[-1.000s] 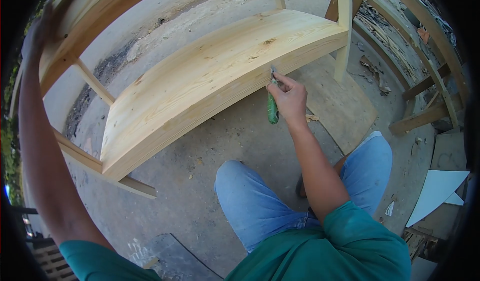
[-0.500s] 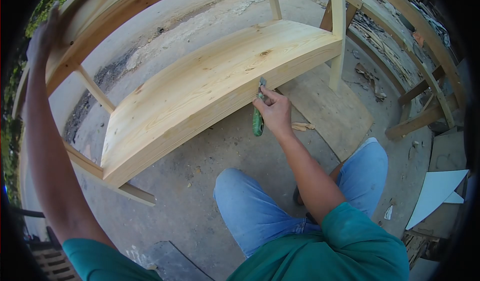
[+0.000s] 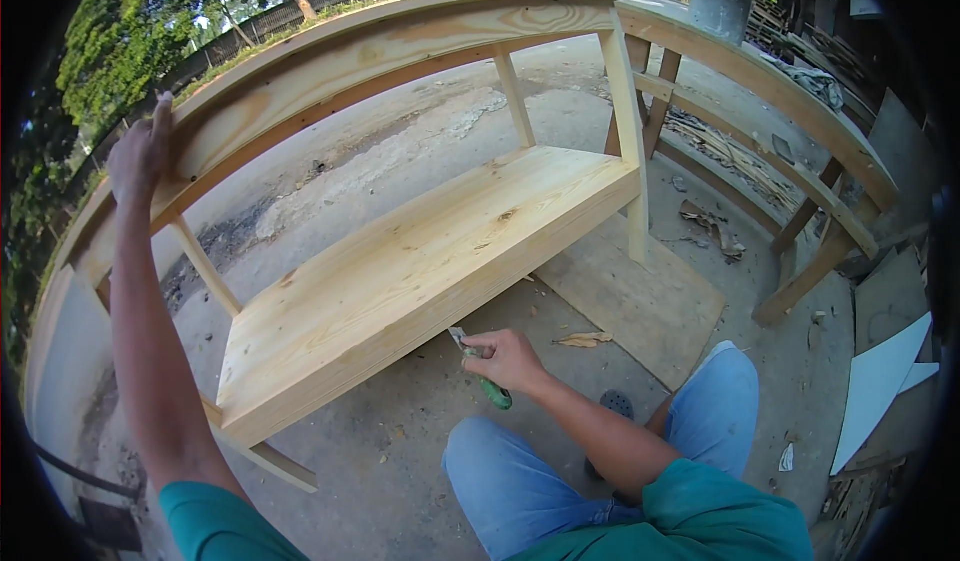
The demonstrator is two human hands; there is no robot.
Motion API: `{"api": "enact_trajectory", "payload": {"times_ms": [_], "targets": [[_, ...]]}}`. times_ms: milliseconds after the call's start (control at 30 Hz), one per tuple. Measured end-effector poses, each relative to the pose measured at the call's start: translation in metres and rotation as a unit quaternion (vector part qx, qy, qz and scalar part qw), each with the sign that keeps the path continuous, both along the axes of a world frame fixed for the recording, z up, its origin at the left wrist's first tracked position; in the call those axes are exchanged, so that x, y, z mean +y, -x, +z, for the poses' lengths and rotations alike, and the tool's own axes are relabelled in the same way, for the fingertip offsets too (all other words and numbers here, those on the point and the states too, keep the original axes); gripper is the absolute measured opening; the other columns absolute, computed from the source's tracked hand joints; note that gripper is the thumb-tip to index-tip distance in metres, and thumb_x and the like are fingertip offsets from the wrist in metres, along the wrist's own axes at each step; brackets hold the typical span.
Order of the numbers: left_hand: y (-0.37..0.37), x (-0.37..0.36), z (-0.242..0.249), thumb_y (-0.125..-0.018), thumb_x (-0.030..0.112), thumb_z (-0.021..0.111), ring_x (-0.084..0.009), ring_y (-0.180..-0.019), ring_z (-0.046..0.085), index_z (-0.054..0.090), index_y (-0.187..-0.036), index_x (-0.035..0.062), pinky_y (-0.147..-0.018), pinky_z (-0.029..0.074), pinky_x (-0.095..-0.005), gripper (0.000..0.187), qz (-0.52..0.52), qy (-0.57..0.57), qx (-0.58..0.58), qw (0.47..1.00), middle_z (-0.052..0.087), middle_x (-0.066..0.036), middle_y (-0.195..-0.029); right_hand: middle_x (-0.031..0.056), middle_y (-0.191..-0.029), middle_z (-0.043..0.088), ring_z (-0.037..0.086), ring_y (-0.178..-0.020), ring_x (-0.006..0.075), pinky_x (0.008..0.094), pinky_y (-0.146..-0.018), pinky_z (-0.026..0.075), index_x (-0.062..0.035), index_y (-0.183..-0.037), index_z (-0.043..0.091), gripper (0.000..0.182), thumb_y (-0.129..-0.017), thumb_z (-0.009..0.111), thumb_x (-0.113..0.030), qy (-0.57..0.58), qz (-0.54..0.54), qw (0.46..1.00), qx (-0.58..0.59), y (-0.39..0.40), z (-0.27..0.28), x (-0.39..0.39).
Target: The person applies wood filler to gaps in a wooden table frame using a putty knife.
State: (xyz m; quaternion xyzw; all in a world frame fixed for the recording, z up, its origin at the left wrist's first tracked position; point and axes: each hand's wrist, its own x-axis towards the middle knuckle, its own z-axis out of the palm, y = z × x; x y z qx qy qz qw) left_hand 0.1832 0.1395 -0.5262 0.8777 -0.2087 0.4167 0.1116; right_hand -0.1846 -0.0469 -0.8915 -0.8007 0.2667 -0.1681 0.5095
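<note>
In front of me stands a pale wooden table point(image 3: 400, 46) with a thick lower shelf point(image 3: 420, 281) between its legs. My left hand point(image 3: 137, 161) rests on the table's upper edge at the far left, with at least one finger stretched out; its other fingers are partly hidden. My right hand point(image 3: 508, 361) is closed around a green-handled tool point(image 3: 493, 393) with a short, flat, light-coloured tip. The tip points up and left, close below the shelf's front edge, and I see no clear contact. My knees are below the shelf.
A flat board point(image 3: 640, 301) lies on the concrete floor under the right leg. To the right is a second wooden frame point(image 3: 800, 176), with scrap wood and a bucket point(image 3: 720, 6) beyond. A white triangular panel point(image 3: 875, 391) leans at the right edge.
The view has tilted up, bringing the table's top, trees and bucket into sight. My right hand has moved down and left with the tool, away from the shelf's front face. My left hand stays on the edge.
</note>
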Motion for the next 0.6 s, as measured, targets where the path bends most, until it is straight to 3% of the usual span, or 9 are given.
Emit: {"api": "enact_trajectory", "payload": {"times_ms": [133, 367, 467, 600], "targets": [[-0.012, 0.001, -0.003, -0.093, 0.073, 0.024, -0.0449, -0.1, 0.063, 0.073, -0.09, 0.0004, -0.088, 0.046, -0.0517, 0.088, -0.016, 0.007, -0.012, 1.0, 0.066, -0.03, -0.101, 0.0054, -0.063, 0.065, 0.054, -0.055, 0.0083, 0.0271, -0.057, 0.046, -0.01, -0.119, 0.071, 0.046, -0.075, 0.077, -0.021, -0.018, 0.005, 0.999, -0.026, 0.026, -0.001, 0.003], [-0.01, 0.001, -0.004, -0.094, 0.072, 0.022, -0.0452, -0.094, 0.064, 0.073, -0.087, -0.0001, -0.085, 0.046, -0.0526, 0.089, -0.025, 0.003, -0.012, 1.0, 0.067, -0.029, -0.096, -0.003, -0.062, 0.058, 0.048, -0.056, 0.0035, 0.0238, -0.052, 0.037, -0.0053, -0.119, 0.07, 0.038, -0.083, 0.073, -0.014, -0.109, -0.038, 0.992, -0.041, 0.077, -0.034, -0.03], [-0.003, 0.002, -0.002, -0.094, 0.072, 0.021, -0.0438, -0.096, 0.064, 0.074, -0.089, 0.0028, -0.086, 0.047, -0.0521, 0.087, 0.0, 0.0, 0.001, 1.0, 0.068, -0.028, -0.098, -0.0017, -0.066, 0.06, 0.051, -0.057, 0.0053, 0.0244, -0.053, 0.042, -0.0058, -0.125, 0.066, 0.041, -0.085, 0.07, -0.012, -0.165, -0.008, 0.985, -0.055, 0.091, -0.055, -0.041], [0.015, 0.003, -0.001, -0.094, 0.07, 0.024, -0.042, -0.1, 0.063, 0.074, -0.093, 0.0055, -0.09, 0.046, -0.0509, 0.082, 0.022, -0.003, 0.023, 0.999, 0.068, -0.026, -0.1, 0.003, -0.078, 0.063, 0.056, -0.058, 0.0099, 0.0272, -0.055, 0.05, -0.0073, -0.134, 0.058, 0.046, -0.089, 0.065, -0.013, -0.297, -0.044, 0.952, -0.054, 0.106, -0.036, -0.048]]}}
